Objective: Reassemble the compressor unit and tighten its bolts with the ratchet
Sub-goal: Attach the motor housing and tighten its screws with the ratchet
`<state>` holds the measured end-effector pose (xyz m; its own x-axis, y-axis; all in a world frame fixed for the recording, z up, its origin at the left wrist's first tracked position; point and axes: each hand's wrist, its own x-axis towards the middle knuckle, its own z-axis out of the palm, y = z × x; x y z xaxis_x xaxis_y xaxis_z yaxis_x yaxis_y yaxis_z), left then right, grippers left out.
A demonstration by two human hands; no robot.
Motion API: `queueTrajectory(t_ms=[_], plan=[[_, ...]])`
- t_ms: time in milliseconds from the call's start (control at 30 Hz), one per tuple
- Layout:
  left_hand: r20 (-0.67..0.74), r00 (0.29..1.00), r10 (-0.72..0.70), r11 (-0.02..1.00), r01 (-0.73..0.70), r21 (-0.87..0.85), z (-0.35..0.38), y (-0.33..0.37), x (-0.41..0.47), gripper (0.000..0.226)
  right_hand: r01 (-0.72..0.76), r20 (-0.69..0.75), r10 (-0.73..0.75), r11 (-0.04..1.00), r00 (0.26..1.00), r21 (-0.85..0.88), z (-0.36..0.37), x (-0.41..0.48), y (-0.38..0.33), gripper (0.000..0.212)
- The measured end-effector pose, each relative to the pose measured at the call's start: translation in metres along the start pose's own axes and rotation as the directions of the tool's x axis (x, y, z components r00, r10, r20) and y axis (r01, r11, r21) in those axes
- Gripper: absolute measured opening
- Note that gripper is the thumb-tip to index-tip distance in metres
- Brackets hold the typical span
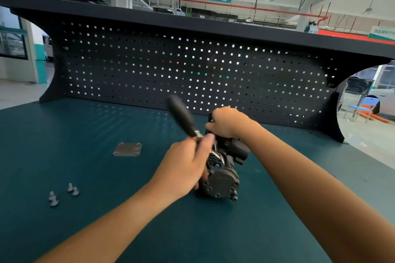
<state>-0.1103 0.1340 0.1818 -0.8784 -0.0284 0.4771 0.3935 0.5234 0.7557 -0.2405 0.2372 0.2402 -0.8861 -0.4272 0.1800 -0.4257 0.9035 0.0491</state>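
Both grip: right hand (226, 123) the dark grey metal compressor (220, 181), left hand (188, 162) the black-handled steel ratchet (181, 115), which, perhaps half-seated, could slip.

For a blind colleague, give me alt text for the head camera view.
A person's left hand holds a black-handled ratchet on a compressor unit that the right hand grips, on a green workbench. A metal plate and four loose bolts lie left of it.

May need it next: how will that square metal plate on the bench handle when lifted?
The plate looks thin metal, so probably stiff and light. Lying flat on the bench, its edges may be hard to pinch; rolling seems unlikely.
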Motion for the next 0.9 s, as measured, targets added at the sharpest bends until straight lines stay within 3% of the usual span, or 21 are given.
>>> queueTrajectory(t_ms=[67,133,200,233,267,300,367,433,467,500,567,667,733,800,900], plan=[[0.105,0.965,-0.241,0.885,0.263,-0.384,0.001,-0.008,-0.008,0.044,0.004,0.003,-0.004,1.000,1.000,-0.011,0.000,0.000,-0.002,0.040],[0.262,0.895,-0.360,0.605,0.438,-0.665,0.005,-0.010,-0.018,0.047,0.006,0.012,-0.006,1.000,1.000,-0.016,-0.001,0.001,-0.002,0.040],[0.355,0.839,-0.412,0.347,0.505,-0.790,0.011,-0.008,-0.022,0.052,0.003,-0.010,-0.003,1.000,1.000,-0.012,0.000,-0.001,-0.003,0.040],[0.354,0.827,-0.435,0.292,0.502,-0.814,0.014,-0.006,-0.022,0.050,-0.002,-0.026,0.002,1.000,1.000,-0.012,0.000,-0.002,-0.003,0.039],[0.325,0.834,-0.447,0.316,0.486,-0.815,0.017,-0.004,-0.021,0.044,-0.006,-0.040,0.005,1.000,0.999,-0.008,0.002,-0.003,-0.003,0.039],[0.266,0.856,-0.442,0.409,0.457,-0.790,0.020,-0.003,-0.020,0.036,-0.010,-0.055,0.010,1.000,0.998,0.002,0.003,-0.004,-0.002,0.038],[0.090,0.926,-0.366,0.697,0.337,-0.633,0.021,-0.003,-0.014,0.024,-0.023,-0.080,0.025,0.999,0.996,0.030,0.005,-0.005,-0.001,0.034],[-0.026,0.988,-0.154,0.959,0.143,-0.244,0.014,-0.001,-0.006,0.021,-0.025,-0.105,0.031,0.998,0.994,0.055,0.006,-0.006,0.001,0.029],[-0.013,1.000,-0.028,0.999,0.028,0.023,0.009,0.001,-0.003,0.022,-0.032,-0.107,0.038,0.998,0.994,0.056,0.005,-0.008,0.000,0.027],[0.030,0.996,0.080,0.958,-0.085,0.275,0.005,0.005,0.000,0.024,-0.036,-0.106,0.041,0.998,0.993,0.050,0.006,-0.008,-0.001,0.025],[0.131,0.960,0.248,0.766,-0.277,0.580,0.000,0.017,0.006,0.025,-0.036,-0.131,0.036,0.999,0.991,0.005,0.009,-0.006,-0.006,0.022],[0.344,0.870,0.355,0.442,-0.480,0.758,-0.001,0.033,0.018,0.021,-0.039,-0.219,0.034,0.999,0.975,-0.021,0.012,-0.007,-0.009,0.029],[0.423,0.821,0.383,0.320,-0.548,0.773,0.001,0.038,0.023,0.018,-0.048,-0.197,0.053,0.998,0.979,0.027,0.010,-0.007,-0.005,0.044],[0.407,0.813,0.415,0.331,-0.552,0.765,0.003,0.038,0.025,0.016,-0.055,-0.145,0.063,0.997,0.987,0.057,0.006,-0.009,-0.004,0.043],[0.286,0.837,0.467,0.503,-0.517,0.693,0.006,0.029,0.025,0.020,-0.034,-0.099,0.037,0.999,0.994,0.032,0.000,-0.008,-0.009,0.033]])
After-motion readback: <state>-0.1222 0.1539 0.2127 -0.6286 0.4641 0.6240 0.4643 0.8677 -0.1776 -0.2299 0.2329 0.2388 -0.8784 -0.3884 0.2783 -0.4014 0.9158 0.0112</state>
